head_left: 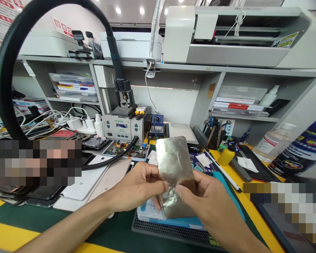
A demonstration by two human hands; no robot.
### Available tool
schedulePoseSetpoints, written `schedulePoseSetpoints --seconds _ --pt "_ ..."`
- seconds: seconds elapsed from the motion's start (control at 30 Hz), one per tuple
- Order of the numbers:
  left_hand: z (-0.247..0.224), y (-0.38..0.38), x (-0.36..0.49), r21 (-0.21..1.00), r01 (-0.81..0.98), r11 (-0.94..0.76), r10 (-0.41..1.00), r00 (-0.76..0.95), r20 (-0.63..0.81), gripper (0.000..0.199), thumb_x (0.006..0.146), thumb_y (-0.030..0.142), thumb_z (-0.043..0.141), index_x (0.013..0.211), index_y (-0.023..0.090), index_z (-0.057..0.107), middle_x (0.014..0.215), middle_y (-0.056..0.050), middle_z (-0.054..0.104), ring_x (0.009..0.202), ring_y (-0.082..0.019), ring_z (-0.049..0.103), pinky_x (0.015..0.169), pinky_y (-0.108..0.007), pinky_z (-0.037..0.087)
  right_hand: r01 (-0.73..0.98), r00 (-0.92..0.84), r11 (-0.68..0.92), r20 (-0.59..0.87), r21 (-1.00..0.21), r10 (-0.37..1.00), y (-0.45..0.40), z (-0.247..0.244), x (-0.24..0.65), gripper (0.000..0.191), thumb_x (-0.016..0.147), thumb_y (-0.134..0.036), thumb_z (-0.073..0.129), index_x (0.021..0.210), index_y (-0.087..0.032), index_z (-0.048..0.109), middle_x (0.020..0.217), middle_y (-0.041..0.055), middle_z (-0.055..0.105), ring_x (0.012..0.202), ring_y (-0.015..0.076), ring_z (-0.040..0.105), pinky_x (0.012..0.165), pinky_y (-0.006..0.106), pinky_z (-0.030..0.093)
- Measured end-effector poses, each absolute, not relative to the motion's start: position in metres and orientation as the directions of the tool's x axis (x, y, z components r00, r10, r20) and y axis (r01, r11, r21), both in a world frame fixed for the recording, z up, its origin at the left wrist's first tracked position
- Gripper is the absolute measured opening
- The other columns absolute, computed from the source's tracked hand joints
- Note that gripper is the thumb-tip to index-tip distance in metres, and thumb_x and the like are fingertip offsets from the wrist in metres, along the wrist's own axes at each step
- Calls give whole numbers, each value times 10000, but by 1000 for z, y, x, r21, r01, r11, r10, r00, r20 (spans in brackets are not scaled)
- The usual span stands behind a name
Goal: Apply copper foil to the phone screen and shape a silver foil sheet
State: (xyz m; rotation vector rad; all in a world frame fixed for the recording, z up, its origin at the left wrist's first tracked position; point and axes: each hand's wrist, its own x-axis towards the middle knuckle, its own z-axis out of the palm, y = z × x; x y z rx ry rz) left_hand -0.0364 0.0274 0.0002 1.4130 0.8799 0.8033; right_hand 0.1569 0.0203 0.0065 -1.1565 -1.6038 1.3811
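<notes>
Both hands grip a thin silver metallic sheet [173,158] with rounded corners, about as big as a phone; its surface is creased. My left hand [142,184] pinches its left edge, the thumb on the face towards me and fingers behind. My right hand [210,202] holds the right side, its thumb pressing near the middle. The sheet is tilted upright above a blue and white packet [152,212], which lies on a black perforated mat [168,230]. Fingers behind the sheet are partly hidden.
A grey rework station [121,128] stands behind, its black hose [5,70] arching over the left. Phones and back covers [84,182] lie left, beside a tray of small parts [126,150]. On the right are a yellow bottle [226,156], a white pen [223,172] and a spray can [300,151].
</notes>
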Motion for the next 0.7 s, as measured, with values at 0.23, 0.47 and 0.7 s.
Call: schedulePoseSetpoints --seconds 0.23,0.47,0.7 --pt "-3 28 -35 999 31 -24 885 466 7 139 831 229 640 767 122 701 686 -26 648 578 -146 631 562 -260 564 253 -263 30 -39 -967 964 22 1 154 114 785 -297 639 765 -188 612 724 15 652 686 189 562 605 274 452" --pt "-2 26 -35 999 36 1 882 470 -18 140 840 234 631 799 127 711 634 -11 628 548 -147 636 543 -251 551 215 -322 49 -23 -975 946 22 5 155 88 806 -266 614 771 -186 624 713 -4 619 672 168 540 600 257 444" --pt "-1 24 -31 1000 10 -13 882 472 6 74 795 173 634 787 129 692 670 -4 608 574 -139 607 543 -251 542 204 -291 48 -14 -978 957 23 1 155 124 805 -298 633 798 -175 647 728 15 647 689 192 575 608 276 467"
